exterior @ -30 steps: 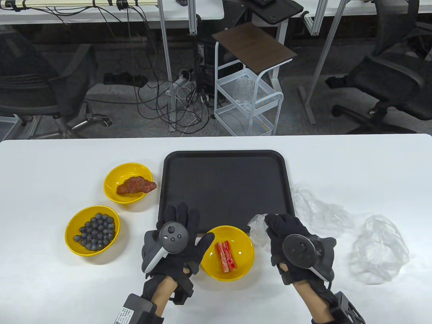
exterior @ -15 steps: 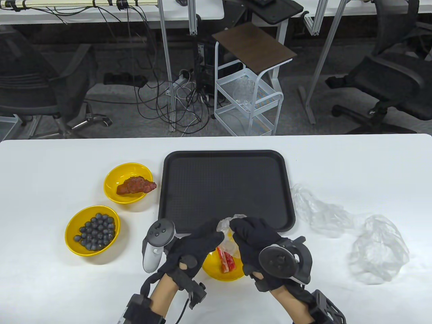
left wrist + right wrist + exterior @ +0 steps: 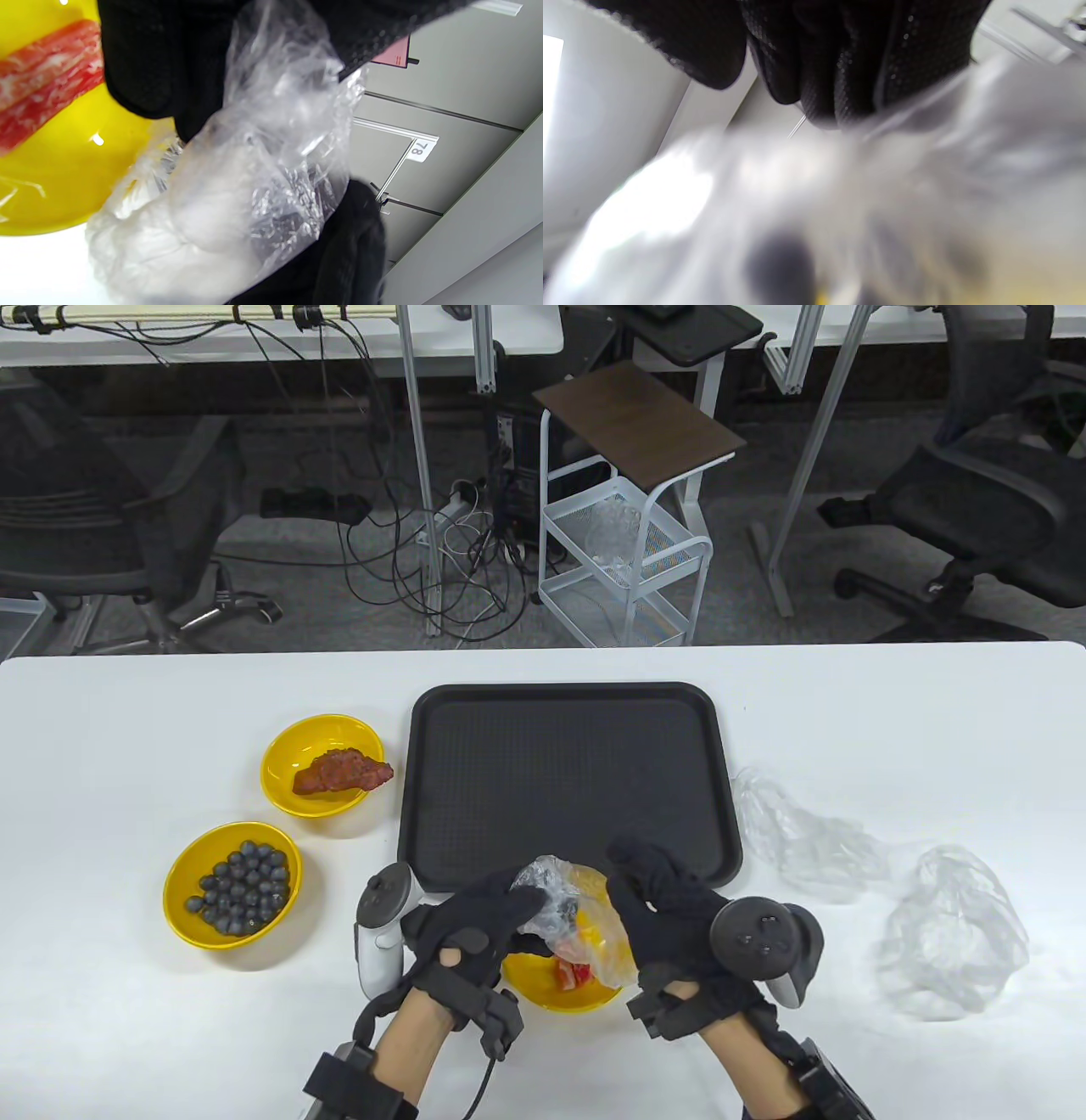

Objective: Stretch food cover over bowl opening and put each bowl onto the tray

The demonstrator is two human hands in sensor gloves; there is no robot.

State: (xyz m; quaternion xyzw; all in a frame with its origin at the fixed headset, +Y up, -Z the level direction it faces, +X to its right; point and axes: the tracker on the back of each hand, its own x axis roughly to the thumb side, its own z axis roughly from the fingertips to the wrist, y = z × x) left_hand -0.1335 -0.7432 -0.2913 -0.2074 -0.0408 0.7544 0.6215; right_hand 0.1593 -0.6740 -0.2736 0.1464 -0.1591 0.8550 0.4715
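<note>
Yellow plastic bowl (image 3: pixel 564 993): mostly hidden beneath both gloved hands and the crumpled clear plastic food cover (image 3: pixel 568 912); near rim alone shows. Red-and-white crab sticks (image 3: pixel 573 973): only ends visible. Right wrist view: blurred throughout; cover (image 3: pixel 840 203) indistinct, fingers (image 3: pixel 818 63) cut off at top edge. Left wrist view: bowl (image 3: pixel 63 169) cropped at left edge.

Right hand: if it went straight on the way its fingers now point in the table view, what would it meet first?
The right hand grips the clear food cover; its fingers point up-left, toward the black tray. Beyond the cover, it would probably meet the tray's near rim first, though height is unclear.
</note>
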